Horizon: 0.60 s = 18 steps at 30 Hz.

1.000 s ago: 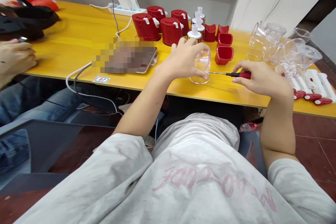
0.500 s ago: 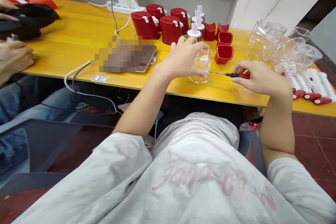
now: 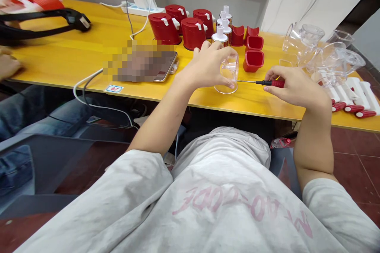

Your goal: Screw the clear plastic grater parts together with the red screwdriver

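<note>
Left hand [image 3: 212, 65]: grip unchanged, holding clear cup [image 3: 232, 72] near the desk's [image 3: 252, 101] front edge. Right hand [image 3: 295, 87]: grip still around screwdriver [image 3: 269, 83], shaft meeting cup; fingers slightly shifted. Black band [image 3: 47, 16] now extends farther right; co-worker's hand [image 3: 8, 65] sits farther left.

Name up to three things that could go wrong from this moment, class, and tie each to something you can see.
1. The screwdriver in the right hand points at the clear part close to the left hand's thumb; a slip might jab it.
2. The clear part is near the table's front edge, so it could fall if released.
</note>
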Each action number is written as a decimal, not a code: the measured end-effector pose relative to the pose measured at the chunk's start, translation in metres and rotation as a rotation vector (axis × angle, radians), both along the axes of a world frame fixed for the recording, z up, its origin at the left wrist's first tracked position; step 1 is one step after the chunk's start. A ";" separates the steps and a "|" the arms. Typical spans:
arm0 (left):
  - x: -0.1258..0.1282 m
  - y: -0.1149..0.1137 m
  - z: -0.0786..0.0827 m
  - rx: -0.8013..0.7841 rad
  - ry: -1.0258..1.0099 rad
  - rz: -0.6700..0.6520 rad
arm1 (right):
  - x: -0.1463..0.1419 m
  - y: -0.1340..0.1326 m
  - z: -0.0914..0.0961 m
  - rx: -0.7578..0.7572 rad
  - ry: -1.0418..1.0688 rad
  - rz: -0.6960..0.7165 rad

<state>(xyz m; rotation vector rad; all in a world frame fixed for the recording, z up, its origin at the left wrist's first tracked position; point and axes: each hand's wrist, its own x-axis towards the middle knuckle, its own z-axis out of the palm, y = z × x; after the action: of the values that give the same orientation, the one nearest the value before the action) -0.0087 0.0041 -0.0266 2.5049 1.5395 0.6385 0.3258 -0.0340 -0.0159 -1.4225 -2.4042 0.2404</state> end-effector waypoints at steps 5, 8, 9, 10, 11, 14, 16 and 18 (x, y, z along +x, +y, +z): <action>0.001 -0.002 0.002 -0.008 0.003 -0.002 | 0.000 0.000 0.001 -0.041 -0.024 -0.030; 0.000 -0.002 0.002 -0.012 0.006 -0.001 | 0.000 0.000 0.004 -0.050 -0.082 -0.032; 0.000 -0.002 0.002 -0.011 0.005 0.000 | 0.000 0.001 0.004 -0.053 -0.101 -0.029; 0.000 -0.002 0.002 -0.010 0.004 0.001 | 0.000 0.001 0.005 -0.053 -0.110 -0.026; 0.000 -0.001 0.002 -0.009 0.003 0.000 | 0.000 0.001 0.005 -0.048 -0.107 -0.022; 0.000 -0.001 0.001 -0.008 0.003 0.002 | 0.001 0.002 0.004 -0.027 -0.059 -0.003; 0.001 -0.002 0.002 -0.009 0.013 0.005 | 0.002 0.002 0.002 -0.024 -0.038 0.009; 0.001 -0.002 0.003 -0.011 0.019 0.006 | 0.003 0.001 0.001 -0.027 -0.029 0.008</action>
<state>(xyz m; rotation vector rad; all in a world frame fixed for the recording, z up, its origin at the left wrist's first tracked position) -0.0078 0.0019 -0.0239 2.5069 1.5531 0.6069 0.3286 -0.0331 -0.0146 -1.4379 -2.4394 0.2573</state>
